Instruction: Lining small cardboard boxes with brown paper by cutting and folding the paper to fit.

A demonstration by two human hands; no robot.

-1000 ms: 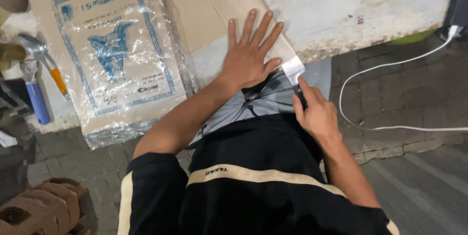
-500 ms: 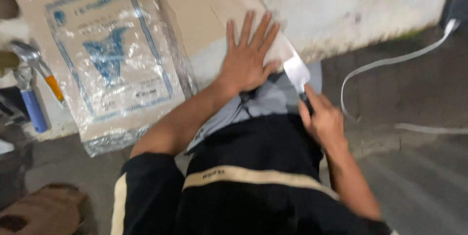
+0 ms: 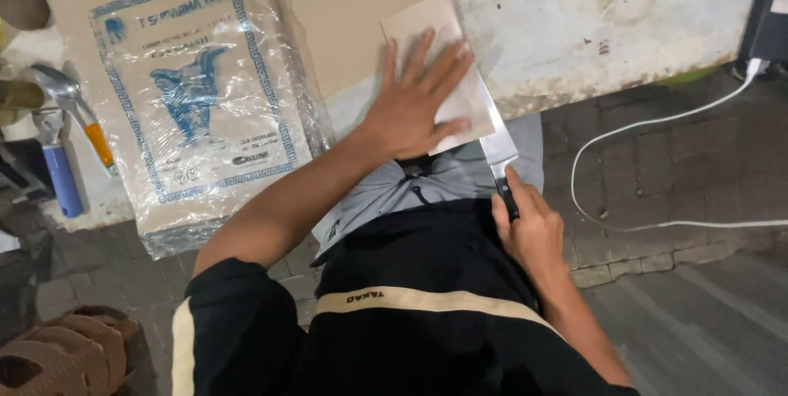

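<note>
My left hand lies flat with fingers spread on a folded sheet of brown paper at the edge of a worn white table. My right hand grips the black handle of a broad kitchen knife. Its blade lies along the paper's right edge, just right of my left hand. Below the paper my lap shows, in grey shorts and a black shirt.
A clear plastic pack of brown paper lies at the left. Beside it are a spoon with an orange handle and a blue-handled tool. A white cable runs over the brick paving. Brown sandals sit bottom left.
The view shifted. My right hand has drawn the knife a little towards me along the paper's right edge. My left hand stays pressed flat on the paper.
</note>
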